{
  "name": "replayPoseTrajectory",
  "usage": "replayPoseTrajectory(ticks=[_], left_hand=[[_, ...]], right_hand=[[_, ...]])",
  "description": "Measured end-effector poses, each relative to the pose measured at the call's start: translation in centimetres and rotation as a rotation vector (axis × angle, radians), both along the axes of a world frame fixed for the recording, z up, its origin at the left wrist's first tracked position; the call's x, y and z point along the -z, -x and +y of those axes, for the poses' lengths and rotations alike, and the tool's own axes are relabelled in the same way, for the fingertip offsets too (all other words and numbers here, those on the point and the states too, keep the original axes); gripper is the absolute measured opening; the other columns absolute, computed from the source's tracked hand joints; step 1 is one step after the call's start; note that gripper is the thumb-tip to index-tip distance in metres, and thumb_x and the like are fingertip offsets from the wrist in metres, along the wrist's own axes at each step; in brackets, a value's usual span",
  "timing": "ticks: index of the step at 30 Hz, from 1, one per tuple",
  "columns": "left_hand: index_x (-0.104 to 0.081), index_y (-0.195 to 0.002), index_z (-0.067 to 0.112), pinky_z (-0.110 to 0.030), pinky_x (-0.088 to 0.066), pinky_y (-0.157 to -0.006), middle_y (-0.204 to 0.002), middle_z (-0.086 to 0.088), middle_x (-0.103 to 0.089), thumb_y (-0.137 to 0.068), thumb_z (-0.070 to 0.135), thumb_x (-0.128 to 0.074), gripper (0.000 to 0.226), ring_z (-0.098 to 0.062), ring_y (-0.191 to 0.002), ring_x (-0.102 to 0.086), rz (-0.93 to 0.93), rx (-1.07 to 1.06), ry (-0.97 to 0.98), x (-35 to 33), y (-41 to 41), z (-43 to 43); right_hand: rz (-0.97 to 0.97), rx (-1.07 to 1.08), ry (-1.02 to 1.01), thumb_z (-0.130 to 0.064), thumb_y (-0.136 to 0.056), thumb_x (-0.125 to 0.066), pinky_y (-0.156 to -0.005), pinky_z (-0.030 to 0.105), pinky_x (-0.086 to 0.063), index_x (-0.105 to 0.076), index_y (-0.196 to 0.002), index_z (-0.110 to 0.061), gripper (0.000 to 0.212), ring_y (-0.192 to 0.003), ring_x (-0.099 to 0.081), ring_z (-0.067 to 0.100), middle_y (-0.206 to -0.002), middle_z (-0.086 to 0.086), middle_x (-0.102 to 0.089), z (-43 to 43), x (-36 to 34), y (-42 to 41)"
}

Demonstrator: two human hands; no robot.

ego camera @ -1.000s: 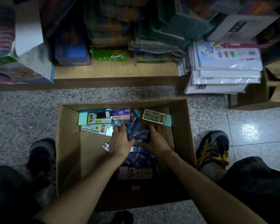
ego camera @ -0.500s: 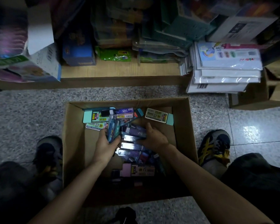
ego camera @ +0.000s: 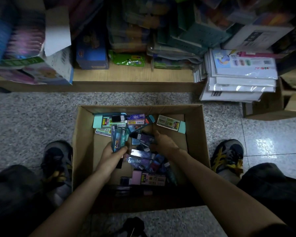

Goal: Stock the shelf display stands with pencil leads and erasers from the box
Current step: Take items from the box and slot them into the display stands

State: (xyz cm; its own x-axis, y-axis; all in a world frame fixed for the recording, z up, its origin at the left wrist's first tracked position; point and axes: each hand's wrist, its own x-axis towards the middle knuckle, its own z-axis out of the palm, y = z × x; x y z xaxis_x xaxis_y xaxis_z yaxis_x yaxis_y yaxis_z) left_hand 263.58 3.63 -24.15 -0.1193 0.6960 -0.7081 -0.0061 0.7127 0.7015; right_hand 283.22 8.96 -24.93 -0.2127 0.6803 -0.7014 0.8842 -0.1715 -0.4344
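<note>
Reading "200" on the white-and-green label [ego camera: 102, 131] at the left of the cardboard box [ego camera: 83, 151]. Upside down on the teal-ended pack [ego camera: 169, 123] at the right, "200" again, otherwise blurred. Barcodes only on the white packet [ego camera: 216, 94] and the tilted carton [ego camera: 64, 57], digits illegible. Elsewhere, nothing legible.

Box [ego camera: 83, 151] open on top, walls all 4 sides. Packets [ego camera: 142, 156] heaped mid-box & at far wall; bare cardboard strips either side of heap. Left shoe [ego camera: 56, 161], right shoe [ego camera: 227, 156] flank box. Shelf [ego camera: 126, 86] & stack of white packs [ego camera: 237, 84] close upper frame.
</note>
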Motion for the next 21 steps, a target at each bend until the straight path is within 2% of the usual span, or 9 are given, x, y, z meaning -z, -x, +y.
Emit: replayPoseTrajectory(ticks=[3,8,10,12,14,16,17,19,21], left_hand=[[-0.059,-0.095,0.016,-0.027,-0.049,-0.058,-0.073,0.002,-0.069,-0.088,0.010,-0.062,0.009,-0.012,-0.061,-0.064,-0.048,-0.022,0.051,-0.2,-0.3,0.0],[-0.057,-0.093,0.016,-0.016,-0.047,-0.052,-0.071,0.003,-0.062,-0.087,0.015,-0.065,0.010,-0.006,-0.054,-0.056,-0.085,-0.076,0.003,-1.4,-2.0,-0.1],[-0.056,-0.091,0.018,-0.015,-0.047,-0.051,-0.073,0.003,-0.061,-0.086,0.014,-0.066,0.012,-0.008,-0.057,-0.055,-0.100,-0.104,-0.020,-2.3,-2.9,-0.1],[-0.057,-0.090,0.018,-0.018,-0.048,-0.053,-0.077,0.001,-0.062,-0.085,0.015,-0.068,0.013,-0.010,-0.061,-0.054,-0.117,-0.124,-0.048,-3.3,-3.8,0.0],[-0.061,-0.090,0.018,-0.019,-0.047,-0.055,-0.077,0.002,-0.066,-0.082,0.019,-0.071,0.013,-0.010,-0.062,-0.059,-0.144,-0.150,-0.080,-4.7,-4.5,0.1],[-0.065,-0.093,0.019,-0.020,-0.050,-0.060,-0.081,0.002,-0.071,-0.078,0.027,-0.073,0.019,-0.006,-0.067,-0.066,-0.189,-0.181,-0.100,-6.3,-5.0,0.3],[-0.066,-0.095,0.019,-0.024,-0.052,-0.068,-0.086,0.001,-0.073,-0.076,0.029,-0.074,0.024,-0.009,-0.076,-0.068,-0.207,-0.188,-0.106,-7.1,-5.1,0.4],[-0.067,-0.097,0.018,-0.034,-0.052,-0.080,-0.092,-0.002,-0.074,-0.074,0.030,-0.076,0.028,-0.018,-0.089,-0.068,-0.236,-0.210,-0.132,-8.8,-5.0,0.6],[-0.067,-0.098,0.017,-0.033,-0.054,-0.076,-0.088,-0.002,-0.075,-0.075,0.027,-0.075,0.026,-0.020,-0.088,-0.069,-0.251,-0.233,-0.183,-10.6,-4.7,0.8]], right_hand=[[0.055,0.062,-0.005,-0.013,-0.086,-0.063,-0.090,0.035,-0.047,-0.048,-0.128,-0.006,0.045,-0.112,-0.056,0.034,-0.122,0.018,-0.060,-0.3,-0.4,-0.7],[0.188,0.332,-0.029,-0.006,-0.087,-0.061,-0.072,0.010,-0.039,-0.055,-0.127,-0.006,0.040,-0.105,-0.057,0.017,-0.122,0.011,-0.061,-2.2,-1.8,-1.6],[0.279,0.421,-0.028,-0.004,-0.088,-0.060,-0.064,0.006,-0.039,-0.053,-0.129,-0.004,0.042,-0.101,-0.055,0.015,-0.122,0.011,-0.061,-3.0,-3.1,-1.5],[0.405,0.519,-0.002,-0.003,-0.089,-0.059,-0.064,0.010,-0.046,-0.055,-0.125,-0.002,0.036,-0.095,-0.060,0.018,-0.114,0.012,-0.064,-3.7,-4.9,-1.2],[0.565,0.605,0.040,-0.005,-0.090,-0.059,-0.066,0.023,-0.052,-0.057,-0.115,-0.002,0.025,-0.083,-0.063,0.023,-0.100,0.018,-0.066,-4.2,-7.1,-0.6],[0.667,0.620,0.020,-0.006,-0.089,-0.059,-0.071,0.032,-0.054,-0.058,-0.110,-0.007,0.021,-0.080,-0.063,0.028,-0.100,0.022,-0.065,-4.5,-9.2,0.2],[0.717,0.628,-0.005,-0.005,-0.089,-0.060,-0.075,0.036,-0.055,-0.056,-0.109,-0.011,0.021,-0.083,-0.064,0.028,-0.102,0.018,-0.065,-4.6,-10.2,0.7],[0.804,0.655,-0.053,-0.003,-0.088,-0.060,-0.077,0.033,-0.054,-0.051,-0.106,-0.016,0.024,-0.089,-0.064,0.018,-0.101,0.006,-0.064,-4.7,-12.1,1.5],[0.841,0.637,-0.101,-0.004,-0.090,-0.059,-0.073,0.024,-0.054,-0.046,-0.108,-0.013,0.024,-0.088,-0.063,0.012,-0.101,0.003,-0.062,-4.8,-13.8,2.2]])
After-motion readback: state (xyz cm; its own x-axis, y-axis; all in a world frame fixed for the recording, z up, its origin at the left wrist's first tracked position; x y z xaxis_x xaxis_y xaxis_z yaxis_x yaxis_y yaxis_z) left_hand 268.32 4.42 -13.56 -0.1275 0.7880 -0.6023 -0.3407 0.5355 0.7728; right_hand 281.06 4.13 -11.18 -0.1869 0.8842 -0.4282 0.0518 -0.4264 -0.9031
